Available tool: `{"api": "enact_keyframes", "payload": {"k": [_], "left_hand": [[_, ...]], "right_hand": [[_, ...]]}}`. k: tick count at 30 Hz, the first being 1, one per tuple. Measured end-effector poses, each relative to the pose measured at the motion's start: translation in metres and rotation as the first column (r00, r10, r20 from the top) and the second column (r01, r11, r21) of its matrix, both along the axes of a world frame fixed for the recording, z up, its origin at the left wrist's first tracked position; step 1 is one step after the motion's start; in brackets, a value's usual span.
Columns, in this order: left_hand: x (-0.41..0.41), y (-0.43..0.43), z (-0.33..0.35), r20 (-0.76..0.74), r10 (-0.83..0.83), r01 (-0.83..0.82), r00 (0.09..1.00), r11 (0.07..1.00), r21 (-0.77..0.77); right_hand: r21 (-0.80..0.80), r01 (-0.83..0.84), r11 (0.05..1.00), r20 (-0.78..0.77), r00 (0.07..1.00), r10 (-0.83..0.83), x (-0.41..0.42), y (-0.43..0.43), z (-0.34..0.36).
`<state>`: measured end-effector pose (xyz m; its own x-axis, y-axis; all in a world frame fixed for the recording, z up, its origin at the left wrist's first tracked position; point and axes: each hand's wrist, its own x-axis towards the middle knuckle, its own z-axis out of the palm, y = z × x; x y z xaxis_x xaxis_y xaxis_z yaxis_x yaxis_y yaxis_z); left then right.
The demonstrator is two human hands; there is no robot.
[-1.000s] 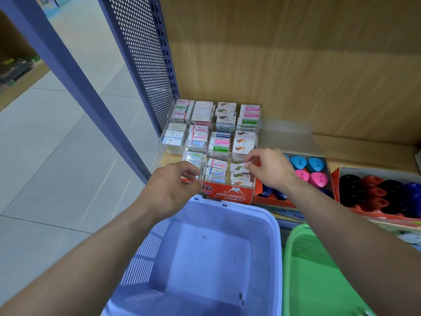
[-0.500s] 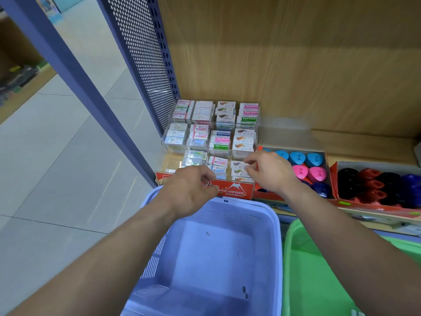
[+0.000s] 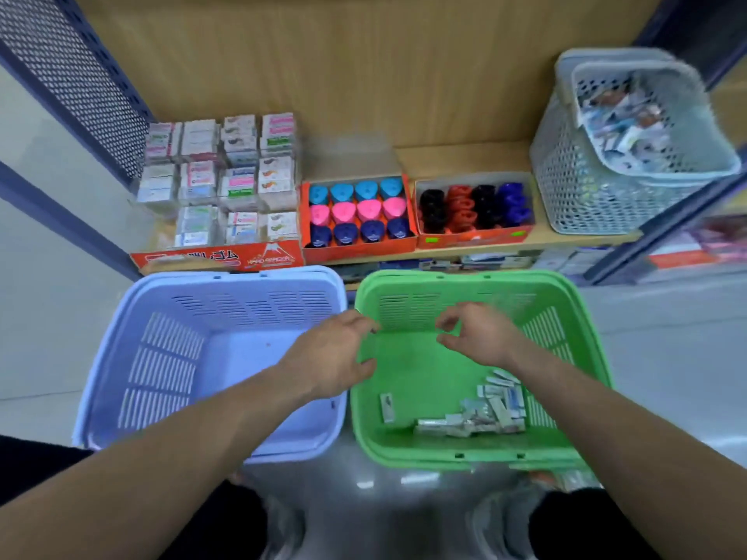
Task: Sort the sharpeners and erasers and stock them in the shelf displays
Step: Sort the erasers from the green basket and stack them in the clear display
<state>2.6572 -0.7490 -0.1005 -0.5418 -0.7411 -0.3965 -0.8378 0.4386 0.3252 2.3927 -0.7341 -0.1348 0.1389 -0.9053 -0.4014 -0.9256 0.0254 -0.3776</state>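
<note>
Left hand (image 3: pixel 335 353): fingers loosely curled, nothing held, poised over the adjoining rims of the lilac basket (image 3: pixel 161 357) and green basket (image 3: pixel 408 313). Right hand (image 3: pixel 481 337): thumb and fingers slack and parted, likewise empty, above the green basket's floor. Stock to sort: small packets (image 3: pixel 481 414), too blurred to tell their type, heaped in the green basket's near right corner. One stray packet (image 3: pixel 387 407) lies apart to their left. All sit nearer the person than either hand, the heap beneath the right forearm. Step in hand, by judgement: a pick from that heap. Advice: draw the right hand back and down, pinch one packet by its edges, and check its type before shelving. Shelf destinations: eraser display (image 3: pixel 220 183) left, sharpener boxes (image 3: pixel 357 214) centre, grey basket (image 3: pixel 586 187) right.
</note>
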Motion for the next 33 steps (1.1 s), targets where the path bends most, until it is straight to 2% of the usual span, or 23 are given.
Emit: {"api": "enact_keyframes", "payload": {"k": [5,10,14,20,26,30,33], "left_hand": [[0.006,0.028,-0.05,0.061,-0.035,0.047,0.997,0.981,-0.189],[0.014,0.033,-0.075,-0.017,-0.04,0.034,0.999,0.967,-0.254],[0.014,0.032,-0.084,-0.102,-0.036,0.009,0.994,0.967,-0.254],[0.013,0.03,-0.087,-0.206,-0.032,-0.023,0.978,0.965,-0.263],[0.013,0.03,-0.091,-0.258,-0.029,-0.046,0.966,0.959,-0.279],[0.015,0.031,-0.093,-0.234,-0.053,-0.021,0.971,0.954,-0.3],[0.016,0.028,-0.089,-0.138,-0.085,0.033,0.987,0.939,-0.344]], "right_hand": [[0.339,-0.106,0.935,0.091,0.993,0.079,-0.003,0.017,-0.084],[0.481,-0.239,0.844,0.205,0.966,0.156,0.046,0.017,-0.16],[0.457,-0.298,0.838,0.183,0.953,0.24,0.067,0.026,-0.207],[0.242,-0.417,0.876,0.097,0.909,0.405,0.066,0.032,-0.225],[0.214,-0.386,0.898,0.043,0.922,0.386,0.07,0.032,-0.224],[0.297,-0.313,0.902,0.157,0.948,0.277,0.064,0.036,-0.219],[0.358,-0.3,0.884,0.215,0.948,0.234,0.05,0.022,-0.195]]}}
